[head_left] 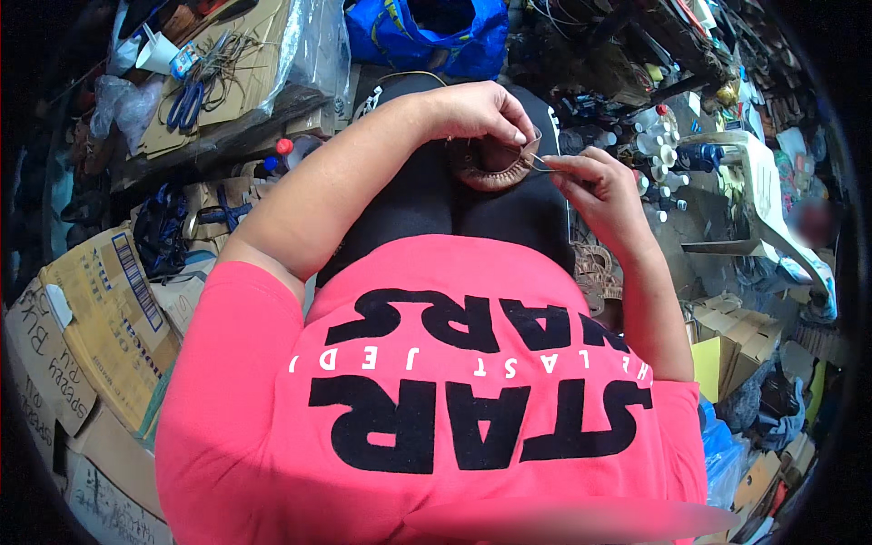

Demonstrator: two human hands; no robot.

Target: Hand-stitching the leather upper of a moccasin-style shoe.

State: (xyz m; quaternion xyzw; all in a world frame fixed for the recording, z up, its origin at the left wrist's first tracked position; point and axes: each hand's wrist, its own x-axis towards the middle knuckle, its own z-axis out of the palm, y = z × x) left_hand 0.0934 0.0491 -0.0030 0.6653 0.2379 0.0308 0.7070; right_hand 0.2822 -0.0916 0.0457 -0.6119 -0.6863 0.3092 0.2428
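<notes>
A brown leather shoe piece [495,181] with a gathered, puckered edge rests on my dark-trousered lap. My left hand [490,111] reaches over it from the far side, its fingers pinching the raised leather flap at the right end. Just to the right, my right hand [598,182] is closed in a pinch on a thin, shiny metal tool [542,164], perhaps a needle or hook. The tool's tip meets the leather beside the left fingertips; whether it passes through cannot be made out.
A blue bag [427,41] stands beyond my knees. Several small bottles [658,150] and a white plastic chair [772,195] are at the right. Blue-handled scissors [186,106] lie on cardboard at the upper left. Cardboard boxes [109,309] fill the left; brown footwear [595,272] lies by my right hip.
</notes>
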